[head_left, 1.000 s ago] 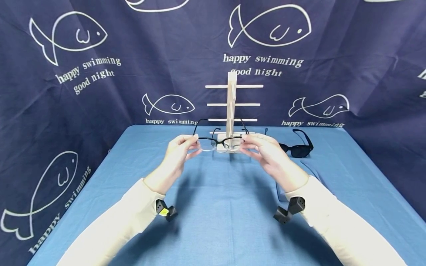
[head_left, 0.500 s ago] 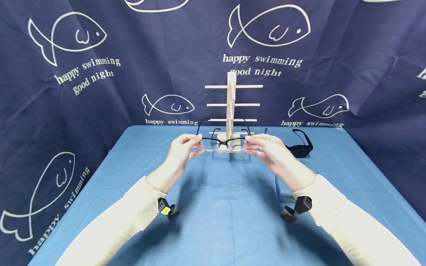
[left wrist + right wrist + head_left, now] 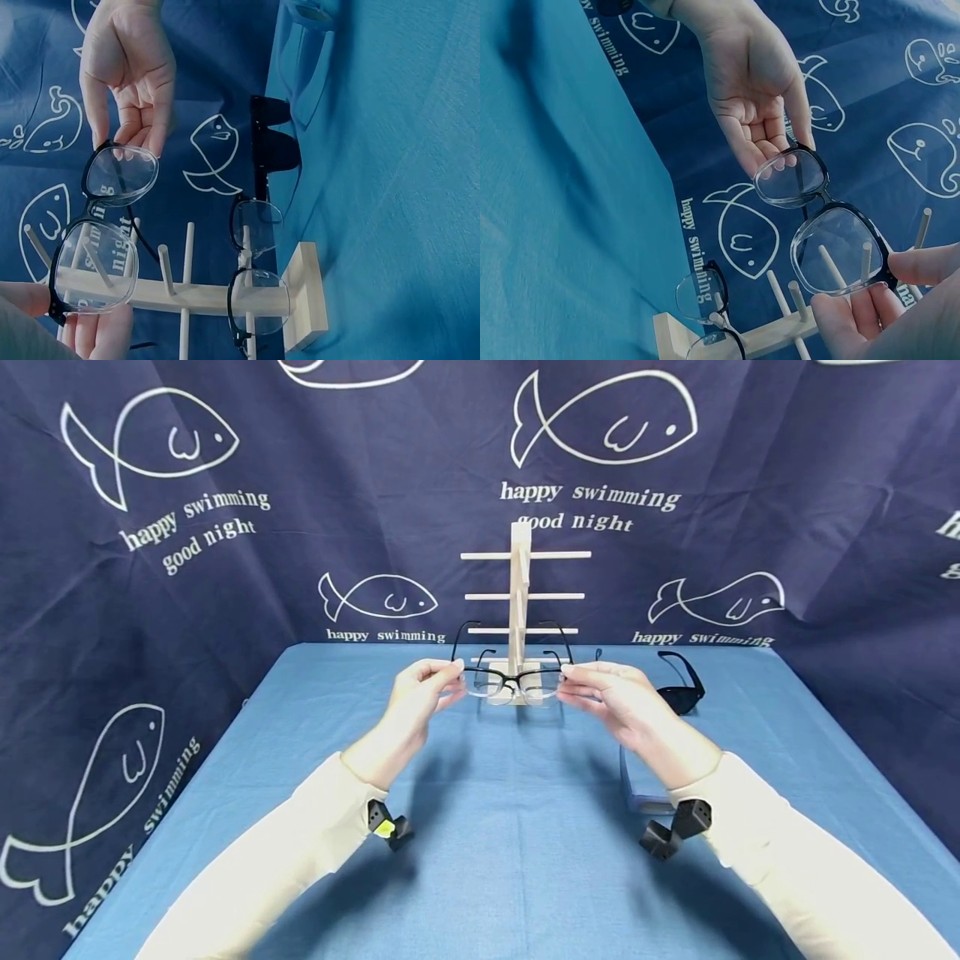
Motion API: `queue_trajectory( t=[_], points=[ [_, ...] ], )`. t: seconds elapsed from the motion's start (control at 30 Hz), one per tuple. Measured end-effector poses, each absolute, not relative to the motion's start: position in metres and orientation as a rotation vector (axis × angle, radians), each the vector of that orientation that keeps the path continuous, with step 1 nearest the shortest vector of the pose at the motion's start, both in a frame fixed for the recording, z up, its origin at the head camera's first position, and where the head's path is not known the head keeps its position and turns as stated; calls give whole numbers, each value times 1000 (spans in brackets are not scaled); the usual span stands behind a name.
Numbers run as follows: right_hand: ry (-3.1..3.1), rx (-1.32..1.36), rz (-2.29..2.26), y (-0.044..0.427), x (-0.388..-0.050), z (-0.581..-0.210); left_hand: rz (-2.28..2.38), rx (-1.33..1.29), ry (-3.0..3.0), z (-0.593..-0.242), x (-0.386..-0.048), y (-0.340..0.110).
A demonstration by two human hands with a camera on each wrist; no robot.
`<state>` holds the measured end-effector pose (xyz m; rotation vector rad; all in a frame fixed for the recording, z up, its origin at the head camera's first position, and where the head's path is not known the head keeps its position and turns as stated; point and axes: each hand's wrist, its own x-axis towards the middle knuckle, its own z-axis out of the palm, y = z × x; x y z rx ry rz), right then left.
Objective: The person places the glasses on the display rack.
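Half-rim eyeglasses with a dark upper frame and clear lenses are held up in front of a wooden display stand. My left hand pinches one end of the frame between thumb and fingers. At the opposite end, my right hand pinches it the same way. Both temples are unfolded and point away toward the stand. In the left wrist view the lenses hang in front of the pegs, and a gap to the stand cannot be judged. A second pair of eyeglasses sits on the lowest peg.
Dark sunglasses lie on the blue cloth-covered table, right of the stand. A blue flat case lies partly hidden under my right forearm. Bare pegs stick out from the stand's upper part. A dark blue fish-print curtain hangs behind.
Both hands have moved a little to the right with the eyeglasses, bringing them roughly in line with the stand. The grip stays the same. More of the blue case shows.
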<state>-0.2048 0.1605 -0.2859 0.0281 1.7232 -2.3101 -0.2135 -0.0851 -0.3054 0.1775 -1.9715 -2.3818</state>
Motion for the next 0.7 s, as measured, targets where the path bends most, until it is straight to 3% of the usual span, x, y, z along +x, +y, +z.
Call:
queue_trajectory(
  t=[0.7],
  points=[
    [1736, 90, -2370, 167, -224, -292, -2377, 231, -1987, -309, -235, -74]
  ],
)
